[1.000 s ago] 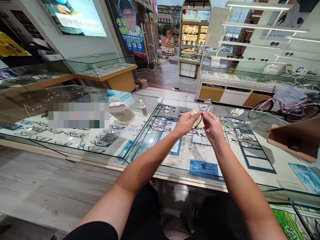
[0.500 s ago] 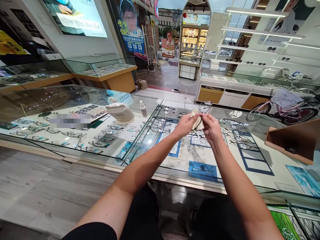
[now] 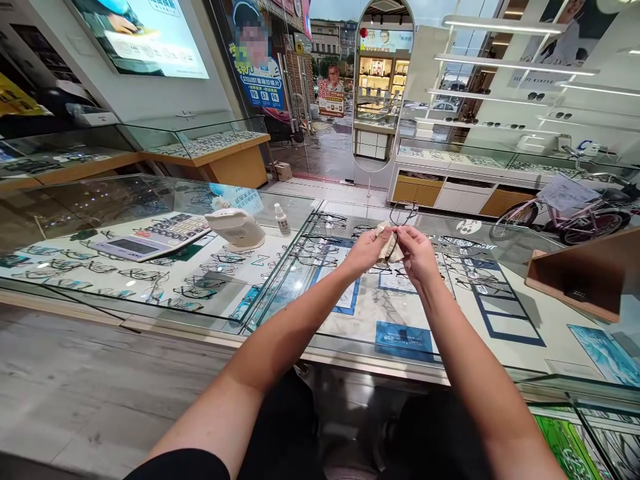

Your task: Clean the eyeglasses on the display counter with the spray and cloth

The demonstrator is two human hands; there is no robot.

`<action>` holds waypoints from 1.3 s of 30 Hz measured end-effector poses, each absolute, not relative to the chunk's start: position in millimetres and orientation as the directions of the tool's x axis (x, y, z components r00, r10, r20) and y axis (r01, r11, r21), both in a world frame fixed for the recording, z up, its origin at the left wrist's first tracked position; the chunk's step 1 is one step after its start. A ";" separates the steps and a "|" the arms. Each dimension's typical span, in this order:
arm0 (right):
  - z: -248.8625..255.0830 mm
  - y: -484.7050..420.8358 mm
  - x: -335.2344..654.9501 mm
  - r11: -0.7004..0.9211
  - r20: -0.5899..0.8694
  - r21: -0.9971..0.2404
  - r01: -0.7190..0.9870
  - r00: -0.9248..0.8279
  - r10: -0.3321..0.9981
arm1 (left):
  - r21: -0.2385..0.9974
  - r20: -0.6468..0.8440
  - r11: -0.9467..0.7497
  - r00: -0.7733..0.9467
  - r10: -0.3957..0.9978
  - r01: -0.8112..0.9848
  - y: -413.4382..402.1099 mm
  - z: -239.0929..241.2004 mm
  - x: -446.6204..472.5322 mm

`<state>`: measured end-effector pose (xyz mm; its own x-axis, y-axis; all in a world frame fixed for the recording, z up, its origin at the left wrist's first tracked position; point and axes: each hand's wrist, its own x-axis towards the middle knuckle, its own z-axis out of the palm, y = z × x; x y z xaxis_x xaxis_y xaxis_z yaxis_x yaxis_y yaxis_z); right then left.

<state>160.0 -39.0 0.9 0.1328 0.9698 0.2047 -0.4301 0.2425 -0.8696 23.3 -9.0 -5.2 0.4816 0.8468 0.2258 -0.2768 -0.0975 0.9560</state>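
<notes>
Above the glass counter, both my hands are closed and close together. My left hand (image 3: 369, 251) grips a pale cream cloth (image 3: 391, 251), bunched over part of a pair of eyeglasses. The fingertips of my right hand (image 3: 418, 252) pinch the eyeglasses (image 3: 404, 212), whose thin dark rim sticks up beyond the fingers. The cloth and my fingers hide the rest of the frame. Under the glass below my hands lie several other eyeglasses (image 3: 316, 252) in rows.
On the left counter stand a white spray bottle (image 3: 282, 221), a white rounded device (image 3: 236, 230) and a large calculator (image 3: 150, 239). A brown wooden stand (image 3: 575, 283) is at the right. A blue card (image 3: 404, 341) lies near the front edge. A pink bicycle (image 3: 575, 215) is parked beyond.
The view has shifted slightly, so most things sit a little further left. My hands keep their hold on the cloth and eyeglasses, with little visible change in grip.
</notes>
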 end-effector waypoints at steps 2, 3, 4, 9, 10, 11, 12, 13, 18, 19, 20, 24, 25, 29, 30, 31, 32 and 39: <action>2.5 -38.2 162.7 0.268 0.224 -0.867 -0.421 0.152 0.963 | 0.956 0.233 -0.123 0.437 0.869 -0.266 -9.2 -4.1 23.8; 3.6 -37.6 165.0 0.285 0.237 -0.862 -0.420 0.164 0.958 | 0.958 0.232 -0.132 0.417 0.879 -0.255 -8.7 -4.1 23.8; 4.9 -37.0 167.8 0.301 0.248 -0.855 -0.422 0.176 0.952 | 0.960 0.227 -0.137 0.400 0.888 -0.243 -7.7 -4.4 23.7; 12.5 -34.2 186.0 0.343 0.263 -0.815 -0.466 0.231 0.937 | 0.966 0.223 -0.169 0.301 0.927 -0.194 0.8 -6.9 18.7; 13.5 -33.6 189.8 0.356 0.267 -0.806 -0.472 0.246 0.932 | 0.967 0.231 -0.184 0.304 0.924 -0.177 1.4 -6.3 16.9; 14.3 -33.1 193.3 0.369 0.272 -0.797 -0.478 0.262 0.926 | 0.968 0.241 -0.201 0.326 0.914 -0.152 1.0 -5.0 15.2; 14.7 -32.6 196.5 0.382 0.275 -0.788 -0.483 0.279 0.920 | 0.967 0.252 -0.224 0.366 0.896 -0.118 -0.5 -3.2 13.6; 15.0 -32.2 199.4 0.392 0.276 -0.781 -0.486 0.294 0.915 | 0.963 0.266 -0.259 0.417 0.869 -0.074 -3.4 -0.9 12.3; 15.7 -30.7 208.6 0.416 0.248 -0.760 -0.499 0.369 0.896 | 0.841 0.232 -0.509 0.728 0.645 0.183 -29.8 8.3 11.6; 16.1 -30.6 209.6 0.418 0.236 -0.753 -0.509 0.383 0.893 | 0.816 0.168 -0.532 0.789 0.591 0.225 -35.4 7.9 12.6; 16.6 -30.6 210.4 0.419 0.226 -0.744 -0.520 0.395 0.890 | 0.793 0.093 -0.550 0.841 0.533 0.261 -40.3 6.2 14.0; 18.7 -31.9 212.1 0.418 0.226 -0.738 -0.529 0.390 0.893 | 0.713 -0.088 -0.648 0.951 0.297 0.269 -52.4 -9.5 23.2; 19.3 -32.5 212.0 0.418 0.240 -0.746 -0.519 0.377 0.895 | 0.708 -0.088 -0.665 0.964 0.250 0.237 -53.8 -14.1 26.1; 22.4 -35.5 210.8 0.432 0.291 -0.782 -0.450 0.350 0.891 | 0.693 0.012 -0.698 0.966 0.258 0.177 -55.4 -23.4 34.9; 23.5 -36.5 210.8 0.440 0.303 -0.790 -0.426 0.352 0.885 | 0.669 0.069 -0.719 0.946 0.316 0.191 -54.8 -22.7 35.3; 24.7 -37.8 211.0 0.453 0.323 -0.800 -0.393 0.356 0.877 | 0.638 0.148 -0.741 0.910 0.387 0.211 -53.6 -21.0 34.6; 26.1 -39.4 211.5 0.472 0.353 -0.812 -0.344 0.355 0.866 | 0.607 0.250 -0.760 0.851 0.461 0.233 -51.7 -18.7 32.9; 35.9 -55.5 210.8 0.612 0.660 -0.728 0.311 0.072 0.748 | 0.380 0.891 -0.843 0.096 0.445 0.380 -22.3 -0.8 7.2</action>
<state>210.8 -55.5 35.9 0.0720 0.7481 0.6597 0.3108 0.6116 -0.7275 7.2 -22.3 -0.8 0.0963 0.4446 0.8905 0.3797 -0.8434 0.3801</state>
